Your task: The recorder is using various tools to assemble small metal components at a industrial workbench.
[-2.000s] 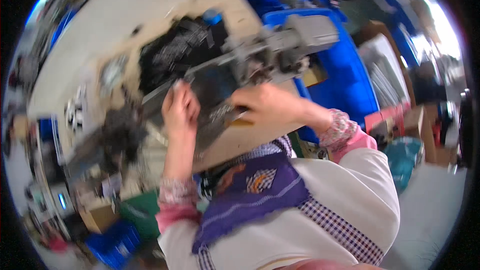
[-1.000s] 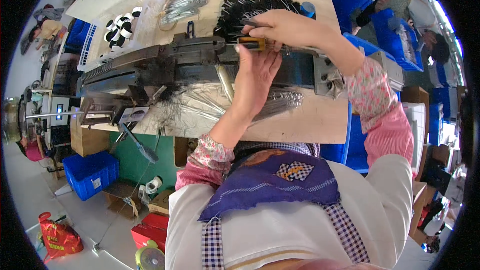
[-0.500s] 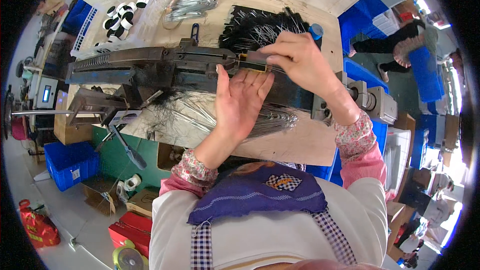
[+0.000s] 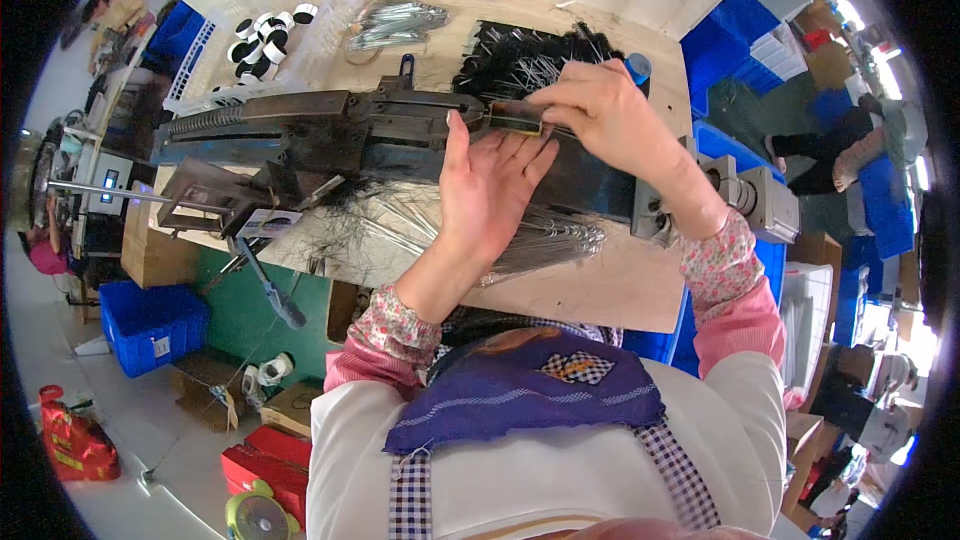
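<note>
A long dark metal bench machine lies across the table, with a small brass-edged rectangular holder at its middle. My left hand is palm up with its fingers stretched out, the tips against the near side of that holder. Over the holder's right end, my right hand has thumb and fingers pinched together; what they hold, if anything, is hidden. Behind the machine lies a pile of black-bristled brushes with twisted wire stems. Bent silvery wires are heaped in front, beside my left wrist.
A clear plastic basket with black-and-white rolls stands at the back left, near a bundle of wire pieces. A blue-capped container is by the brush pile. A grey motor sits off the table's right end. Another person stands far right.
My right fingers have lifted back slightly from the holder, showing more of its inside. The left hand stays beneath it. The whole view has shifted a little to the right.
</note>
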Demonstrator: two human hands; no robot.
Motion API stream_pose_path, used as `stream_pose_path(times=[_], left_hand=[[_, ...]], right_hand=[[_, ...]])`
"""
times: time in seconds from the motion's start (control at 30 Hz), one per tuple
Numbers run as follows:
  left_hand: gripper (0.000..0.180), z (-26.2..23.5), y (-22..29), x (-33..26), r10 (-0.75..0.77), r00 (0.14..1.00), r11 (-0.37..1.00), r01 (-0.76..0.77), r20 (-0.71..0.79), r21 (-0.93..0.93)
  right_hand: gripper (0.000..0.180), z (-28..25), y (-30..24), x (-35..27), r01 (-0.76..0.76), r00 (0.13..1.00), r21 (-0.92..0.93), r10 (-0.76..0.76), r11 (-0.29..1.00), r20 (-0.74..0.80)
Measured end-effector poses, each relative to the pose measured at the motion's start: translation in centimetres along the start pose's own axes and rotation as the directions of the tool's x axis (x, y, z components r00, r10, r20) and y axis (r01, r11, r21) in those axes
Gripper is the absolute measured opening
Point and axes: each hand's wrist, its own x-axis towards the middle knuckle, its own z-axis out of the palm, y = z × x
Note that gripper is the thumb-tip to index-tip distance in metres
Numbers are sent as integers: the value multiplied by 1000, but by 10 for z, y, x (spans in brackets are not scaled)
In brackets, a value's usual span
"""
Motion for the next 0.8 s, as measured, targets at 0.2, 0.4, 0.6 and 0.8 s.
stream_pose_path(times=[0.2, 0.4, 0.6, 0.8], left_hand=[[65, -9, 0, -5, 8, 1000, 1000, -8, 22, -29], [56, 15, 8, -9, 99, 979, 993, -84, -179, 88], [58, 13, 14, -5, 44, 991, 996, -33, -128, 86], [46, 5, 14, -1, -3, 988, 985, 29, -154, 168]], right_hand=[[21, 16, -27, -13, -2, 990, -82, -10, 997, -138], [25, 8, -42, -6, -127, 983, -265, 157, 956, 98], [13, 19, -45, -4, 13, 999, -336, 1, 942, 40], [19, 18, -44, -15, -97, 986, -244, 128, 965, 111]])
